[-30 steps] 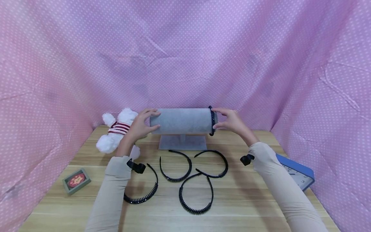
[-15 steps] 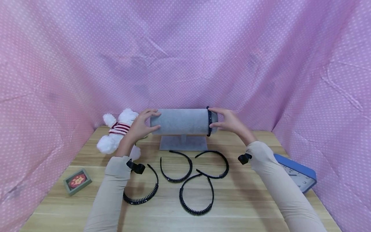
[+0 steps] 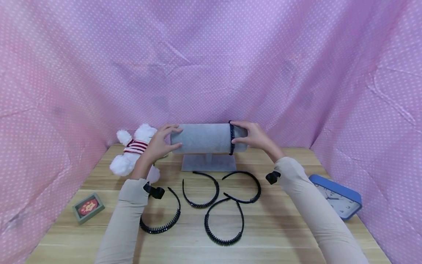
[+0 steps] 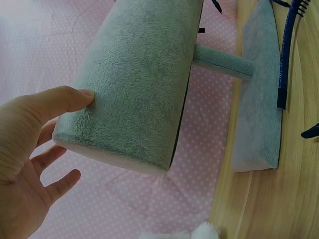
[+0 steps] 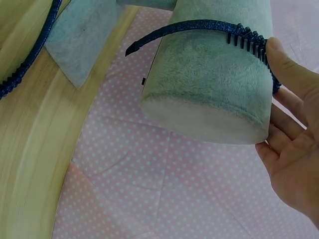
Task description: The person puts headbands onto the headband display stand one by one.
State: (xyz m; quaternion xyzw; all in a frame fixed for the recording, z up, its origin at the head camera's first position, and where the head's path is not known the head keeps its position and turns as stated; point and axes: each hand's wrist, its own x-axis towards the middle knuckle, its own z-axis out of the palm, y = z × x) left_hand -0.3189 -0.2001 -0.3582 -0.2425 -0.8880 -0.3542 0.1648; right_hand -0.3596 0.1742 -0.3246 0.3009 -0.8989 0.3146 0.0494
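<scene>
A grey plush headband display stand [image 3: 204, 138] has a horizontal roll on a short post and flat base. My left hand [image 3: 160, 142] grips the roll's left end, thumb on the near side; in the left wrist view the thumb [image 4: 75, 99] presses the plush. Toward the right end, a black toothed headband [image 3: 232, 138] straddles the roll. My right hand [image 3: 253, 136] holds this headband between thumb and fingers, the thumb at its toothed part in the right wrist view. One tip of the headband [image 5: 184, 27] sticks out past the roll's underside.
Several black headbands lie on the wooden table [image 3: 270, 227], one [image 3: 224, 241] in front of the stand. A white plush toy [image 3: 133, 150] sits behind my left arm, a small framed paw print [image 3: 88, 207] at left. Beside my right sleeve stands a blue clock [image 3: 339, 198]. Pink dotted cloth surrounds the table.
My right hand has slid the headband leftward along the roll, from near its right end further inward. The left hand has stayed in place on the left end.
</scene>
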